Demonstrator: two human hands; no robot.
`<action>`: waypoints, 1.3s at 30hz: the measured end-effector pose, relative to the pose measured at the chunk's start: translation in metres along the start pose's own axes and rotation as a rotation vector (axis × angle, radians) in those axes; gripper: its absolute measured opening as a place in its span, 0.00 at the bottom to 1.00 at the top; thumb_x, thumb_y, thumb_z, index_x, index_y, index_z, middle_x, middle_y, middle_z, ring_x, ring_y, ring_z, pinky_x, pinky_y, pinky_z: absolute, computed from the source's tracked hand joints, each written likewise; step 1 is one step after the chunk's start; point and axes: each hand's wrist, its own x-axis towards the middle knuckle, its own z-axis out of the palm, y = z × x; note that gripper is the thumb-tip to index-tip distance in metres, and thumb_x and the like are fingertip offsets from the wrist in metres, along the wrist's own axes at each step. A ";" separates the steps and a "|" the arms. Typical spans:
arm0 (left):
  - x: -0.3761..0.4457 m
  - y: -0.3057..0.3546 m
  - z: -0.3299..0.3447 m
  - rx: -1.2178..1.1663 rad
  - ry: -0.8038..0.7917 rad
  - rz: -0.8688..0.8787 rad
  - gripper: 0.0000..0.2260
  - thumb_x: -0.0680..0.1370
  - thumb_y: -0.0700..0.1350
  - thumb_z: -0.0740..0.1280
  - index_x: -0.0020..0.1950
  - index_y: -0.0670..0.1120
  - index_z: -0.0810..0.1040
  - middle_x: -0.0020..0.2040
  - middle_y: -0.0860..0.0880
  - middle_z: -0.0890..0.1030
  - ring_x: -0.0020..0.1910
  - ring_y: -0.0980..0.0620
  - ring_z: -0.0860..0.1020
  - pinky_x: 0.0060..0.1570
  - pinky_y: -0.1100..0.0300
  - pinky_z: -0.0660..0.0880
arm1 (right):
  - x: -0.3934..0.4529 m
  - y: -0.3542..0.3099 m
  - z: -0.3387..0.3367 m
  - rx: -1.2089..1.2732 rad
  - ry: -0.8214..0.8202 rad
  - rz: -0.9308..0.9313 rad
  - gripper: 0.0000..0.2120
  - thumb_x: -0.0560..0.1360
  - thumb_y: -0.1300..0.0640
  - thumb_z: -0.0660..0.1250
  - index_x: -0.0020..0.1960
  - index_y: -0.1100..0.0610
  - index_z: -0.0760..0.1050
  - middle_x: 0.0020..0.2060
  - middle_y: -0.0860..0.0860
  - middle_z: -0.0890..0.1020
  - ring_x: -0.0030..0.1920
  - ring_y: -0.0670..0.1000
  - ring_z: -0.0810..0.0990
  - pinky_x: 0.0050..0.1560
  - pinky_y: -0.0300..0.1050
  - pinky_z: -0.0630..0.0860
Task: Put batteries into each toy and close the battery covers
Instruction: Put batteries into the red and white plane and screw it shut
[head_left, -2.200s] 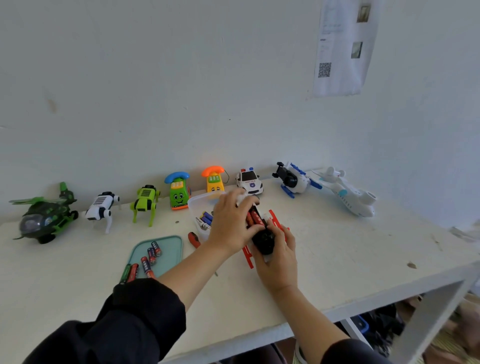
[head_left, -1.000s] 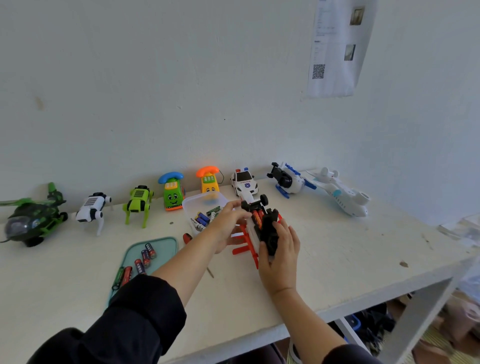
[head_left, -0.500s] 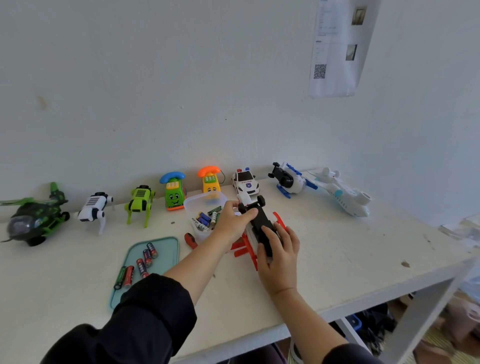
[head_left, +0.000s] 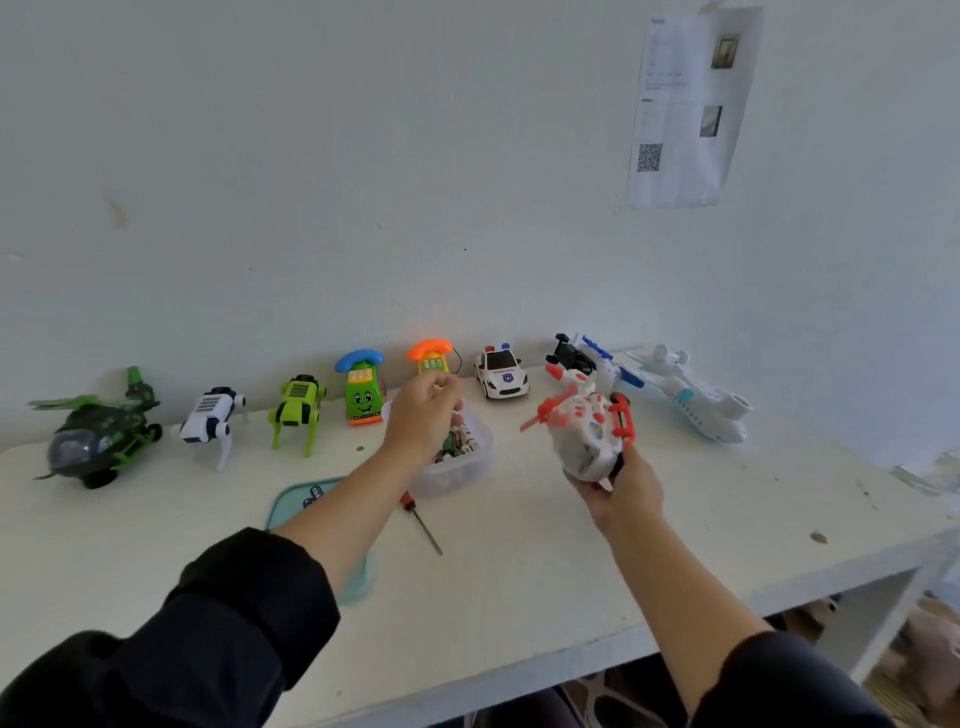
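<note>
Green helicopter (head_left: 96, 434): dark and bright green camouflage blotches, black wheels, smoky grey canopy.
White robot dog (head_left: 210, 418): white body, black joints, black stripes across its back.
Lime robot dog (head_left: 296, 410): lime green, black grille on its back.
Green phone car (head_left: 362, 387): green with a smiling face, blue handset, orange base.
Yellow phone car (head_left: 430, 356): yellow, orange handset on top.
Police car (head_left: 500, 372): white, red and blue roof lights, blue badge on the bonnet.
Airplane (head_left: 693, 395): white with pale blue touches.
Held helicopter (head_left: 589, 434): white body, red blades and skids.
Tray (head_left: 291, 501): teal.
Sleeve (head_left: 208, 639): black.
Surface (head_left: 519, 545): white, a few dark specks.
Wall sheet (head_left: 685, 104): white, black QR code.
</note>
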 end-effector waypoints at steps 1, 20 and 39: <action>0.003 0.000 -0.004 0.008 0.042 -0.025 0.03 0.78 0.42 0.62 0.46 0.47 0.75 0.44 0.44 0.79 0.34 0.53 0.77 0.33 0.61 0.70 | 0.001 -0.006 0.002 0.051 -0.057 0.068 0.06 0.78 0.56 0.65 0.51 0.59 0.75 0.49 0.57 0.78 0.50 0.57 0.77 0.53 0.63 0.76; -0.023 0.013 -0.117 -0.135 0.342 -0.166 0.14 0.70 0.49 0.75 0.50 0.48 0.75 0.48 0.48 0.81 0.43 0.51 0.79 0.38 0.58 0.77 | -0.058 0.102 0.134 -0.789 -0.920 0.054 0.15 0.76 0.54 0.67 0.61 0.44 0.72 0.58 0.54 0.78 0.57 0.54 0.74 0.59 0.56 0.68; -0.074 -0.149 -0.362 0.558 0.825 -0.577 0.20 0.66 0.54 0.75 0.53 0.47 0.76 0.51 0.45 0.80 0.52 0.41 0.76 0.52 0.48 0.74 | -0.014 0.219 0.168 -2.150 -0.935 -0.479 0.23 0.80 0.45 0.53 0.66 0.61 0.63 0.63 0.60 0.73 0.62 0.62 0.71 0.61 0.53 0.69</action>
